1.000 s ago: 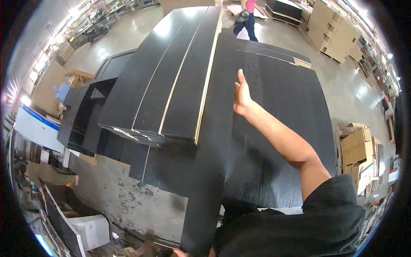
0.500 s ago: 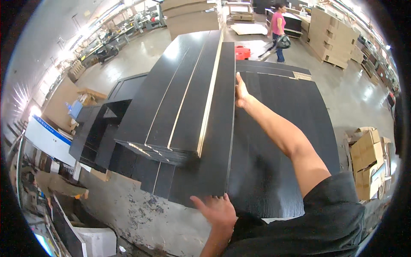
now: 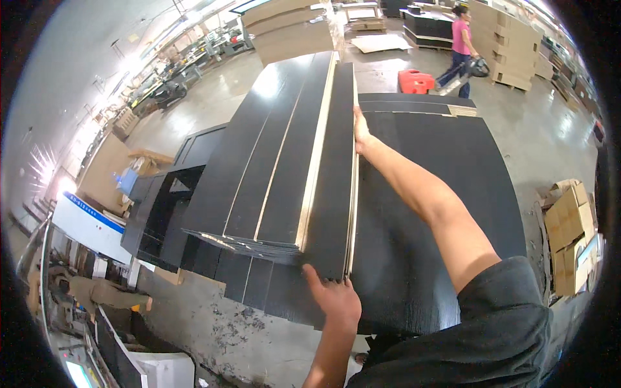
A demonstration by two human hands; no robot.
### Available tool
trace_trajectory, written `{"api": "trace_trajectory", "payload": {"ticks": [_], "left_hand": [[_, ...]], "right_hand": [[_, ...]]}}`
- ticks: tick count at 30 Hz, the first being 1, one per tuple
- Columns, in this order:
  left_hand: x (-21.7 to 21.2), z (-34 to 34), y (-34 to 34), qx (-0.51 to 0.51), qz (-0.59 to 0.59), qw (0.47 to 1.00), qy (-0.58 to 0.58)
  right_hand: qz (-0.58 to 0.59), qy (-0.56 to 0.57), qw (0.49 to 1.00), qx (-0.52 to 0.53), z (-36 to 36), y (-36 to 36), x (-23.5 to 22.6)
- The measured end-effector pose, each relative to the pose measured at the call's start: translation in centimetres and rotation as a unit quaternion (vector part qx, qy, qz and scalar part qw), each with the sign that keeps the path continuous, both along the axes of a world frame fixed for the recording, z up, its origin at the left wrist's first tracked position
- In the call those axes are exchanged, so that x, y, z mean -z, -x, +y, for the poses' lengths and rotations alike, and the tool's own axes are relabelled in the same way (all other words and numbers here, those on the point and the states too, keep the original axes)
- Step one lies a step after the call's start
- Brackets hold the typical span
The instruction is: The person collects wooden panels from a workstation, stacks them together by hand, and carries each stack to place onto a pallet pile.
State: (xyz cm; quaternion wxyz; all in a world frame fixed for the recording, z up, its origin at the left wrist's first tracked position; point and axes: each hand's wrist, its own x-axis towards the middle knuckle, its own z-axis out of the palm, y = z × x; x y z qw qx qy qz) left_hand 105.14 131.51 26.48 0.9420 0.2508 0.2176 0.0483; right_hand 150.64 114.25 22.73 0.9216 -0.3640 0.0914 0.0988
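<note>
A long narrow black board (image 3: pixel 336 174) with a pale edge lies at the right side of a stack of black boards (image 3: pixel 272 161). My left hand (image 3: pixel 333 297) grips its near end from below. My right hand (image 3: pixel 359 129) presses flat against its far right edge, arm stretched over a wide black panel (image 3: pixel 440 194). The stack itself rests on more black panels.
A person in a pink top (image 3: pixel 460 45) walks by a red pallet jack (image 3: pixel 415 81) at the back. Cardboard stacks (image 3: pixel 291 29) stand behind, loose boxes (image 3: pixel 569 226) to the right. A white machine (image 3: pixel 90 223) stands left, on a concrete floor (image 3: pixel 213 330).
The narrow board has slid left against the stack. My left hand has come up from the lower edge and taken its near end; my right hand stays on its far edge.
</note>
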Motion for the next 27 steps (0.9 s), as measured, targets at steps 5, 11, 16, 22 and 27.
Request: {"api": "trace_trajectory", "payload": {"ticks": [5, 11, 16, 22, 27], "left_hand": [[-0.2, -1.0, -2.2, -0.031, 0.074, 0.997, 0.005], [-0.5, -0.9, -1.6, -0.028, 0.052, 0.998, 0.002], [1.0, -0.3, -1.3, -0.017, 0.040, 0.999, 0.002], [3.4, 1.8, -1.5, 0.138, 0.036, 0.976, -0.167], [6.6, 4.4, 10.3, 0.132, 0.028, 0.952, -0.277]], "right_hand": [[-0.089, -0.024, 0.996, -0.022, -1.4, -0.1, -0.1], [-0.105, 0.042, 0.993, 0.024, -0.6, 10.4, -0.8], [-0.021, 0.082, 0.996, 0.020, 4.1, 25.8, -0.8], [-0.024, -0.040, 0.999, -0.024, 8.3, 28.3, -3.5], [-0.038, -0.004, 0.999, 0.030, 7.5, 31.1, -1.9]]}}
